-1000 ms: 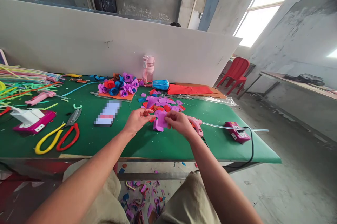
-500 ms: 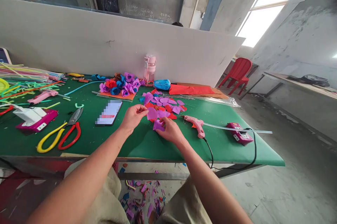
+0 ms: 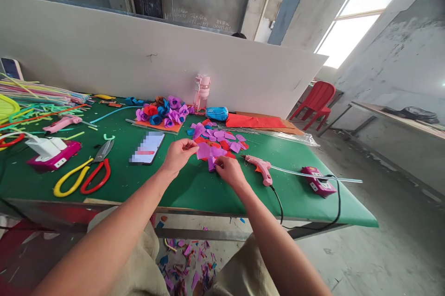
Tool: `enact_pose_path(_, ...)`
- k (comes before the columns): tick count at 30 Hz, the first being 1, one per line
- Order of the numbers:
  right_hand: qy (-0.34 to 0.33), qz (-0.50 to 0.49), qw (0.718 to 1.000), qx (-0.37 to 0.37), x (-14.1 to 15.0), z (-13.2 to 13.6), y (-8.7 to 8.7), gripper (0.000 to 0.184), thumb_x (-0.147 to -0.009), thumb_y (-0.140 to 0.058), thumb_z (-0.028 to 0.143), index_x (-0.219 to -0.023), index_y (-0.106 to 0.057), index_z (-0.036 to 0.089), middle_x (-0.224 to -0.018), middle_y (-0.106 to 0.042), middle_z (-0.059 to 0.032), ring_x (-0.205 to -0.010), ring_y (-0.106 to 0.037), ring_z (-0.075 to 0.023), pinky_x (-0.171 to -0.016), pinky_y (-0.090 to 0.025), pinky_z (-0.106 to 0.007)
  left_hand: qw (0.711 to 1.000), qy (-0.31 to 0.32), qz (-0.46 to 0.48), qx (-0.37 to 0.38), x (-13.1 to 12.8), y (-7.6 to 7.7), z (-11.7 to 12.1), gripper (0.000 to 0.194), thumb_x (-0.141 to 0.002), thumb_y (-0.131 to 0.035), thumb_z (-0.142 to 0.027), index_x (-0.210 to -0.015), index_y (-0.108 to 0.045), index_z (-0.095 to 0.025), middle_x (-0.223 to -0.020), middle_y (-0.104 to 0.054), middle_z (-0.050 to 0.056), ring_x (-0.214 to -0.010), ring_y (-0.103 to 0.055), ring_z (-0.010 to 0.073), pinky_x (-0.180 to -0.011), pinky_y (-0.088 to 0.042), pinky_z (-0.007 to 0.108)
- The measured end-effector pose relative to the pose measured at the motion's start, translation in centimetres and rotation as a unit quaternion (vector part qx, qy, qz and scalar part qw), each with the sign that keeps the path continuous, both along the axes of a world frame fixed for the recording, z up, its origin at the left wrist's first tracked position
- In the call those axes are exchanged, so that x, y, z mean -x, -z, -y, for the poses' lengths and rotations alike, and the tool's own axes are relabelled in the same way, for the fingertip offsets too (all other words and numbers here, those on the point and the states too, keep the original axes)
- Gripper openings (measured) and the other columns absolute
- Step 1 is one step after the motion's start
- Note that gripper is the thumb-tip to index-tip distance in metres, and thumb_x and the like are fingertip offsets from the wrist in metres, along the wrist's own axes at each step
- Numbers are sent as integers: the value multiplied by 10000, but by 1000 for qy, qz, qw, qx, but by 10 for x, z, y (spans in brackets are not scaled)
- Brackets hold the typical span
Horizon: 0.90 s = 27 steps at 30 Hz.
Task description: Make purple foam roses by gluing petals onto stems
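With thumb and forefinger pinched, my left hand holds the edge of a purple paper petal. My right hand is closed on a smaller purple paper piece, just right of and below that petal. Its fingertips are partly hidden behind the hand. Beyond both hands lies a loose pile of purple, red and blue petals. A pink glue gun rests to the right of my right hand, with a long clear glue stick in its back.
Finished paper flowers lie at the back, near a pink bottle and a blue roll. To the left are a phone, red-and-yellow-handled shears and a power strip. Another power block sits right, its cord hanging over the edge.
My right hand has turned, its fingers now bent more tightly on the purple piece, which hangs more upright. My left hand keeps its pinch on the petal. The whole view has shifted slightly.
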State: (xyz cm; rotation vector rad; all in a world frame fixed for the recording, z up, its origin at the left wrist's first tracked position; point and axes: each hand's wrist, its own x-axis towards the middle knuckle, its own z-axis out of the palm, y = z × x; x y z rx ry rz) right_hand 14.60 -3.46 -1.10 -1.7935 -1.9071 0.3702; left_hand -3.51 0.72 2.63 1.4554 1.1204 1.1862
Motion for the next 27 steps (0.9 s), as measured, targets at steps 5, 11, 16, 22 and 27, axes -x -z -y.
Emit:
enact_pose_path(5, 10, -90, 995, -35, -13, 1, -10, 184, -736, -513, 176, -802, -683, 193, -717, -698, -16, -661, -617, -159, -601, -425, -239, 1000, -8, 3, -2, 4, -1, -1, 178, -612, -691, -319, -664, -631, -160, -612, -601, -5, -564, -503, 111, -555, -363, 236)
enact_pose_path(11, 13, -126, 990, -65, -16, 2, -21, 172, -726, -518, 221, -726, -682, 172, -632, -664, -10, -575, -579, -151, -542, -402, -243, 1000, -10, 12, 21, 6, -6, 2, 177, -621, -680, -319, -668, -615, -162, -555, -547, -29, -470, -401, 74, -474, -296, 226)
enact_pose_path(16, 3, -218, 972, -86, -9, 1, -23, 163, -732, -569, 281, -786, -687, 182, -690, -685, -16, -653, -624, -173, -609, -463, -262, 987, 52, 89, 124, 8, -5, 2, 251, -556, -749, -303, -678, -588, -154, -517, -459, -61, -376, -261, 21, -378, -139, 210)
enact_pose_path(22, -48, -312, 939, -137, 2, 8, -28, 187, -772, -563, 299, -888, -680, 210, -868, -712, -33, -778, -655, -191, -717, -513, -302, 937, 190, 184, 230, 8, -7, 7, 276, -514, -802, -251, -647, -583, -148, -453, -342, -91, -358, -221, 2, -367, -82, 193)
enact_pose_path(27, -11, -275, 947, -163, 0, 12, -33, 183, -784, -546, 306, -868, -680, 214, -823, -708, -26, -726, -642, -184, -681, -513, -301, 949, 155, 194, 196, 9, -5, 6, 285, -509, -810, -257, -625, -573, -150, -462, -364, -88, -356, -209, -6, -363, -103, 190)
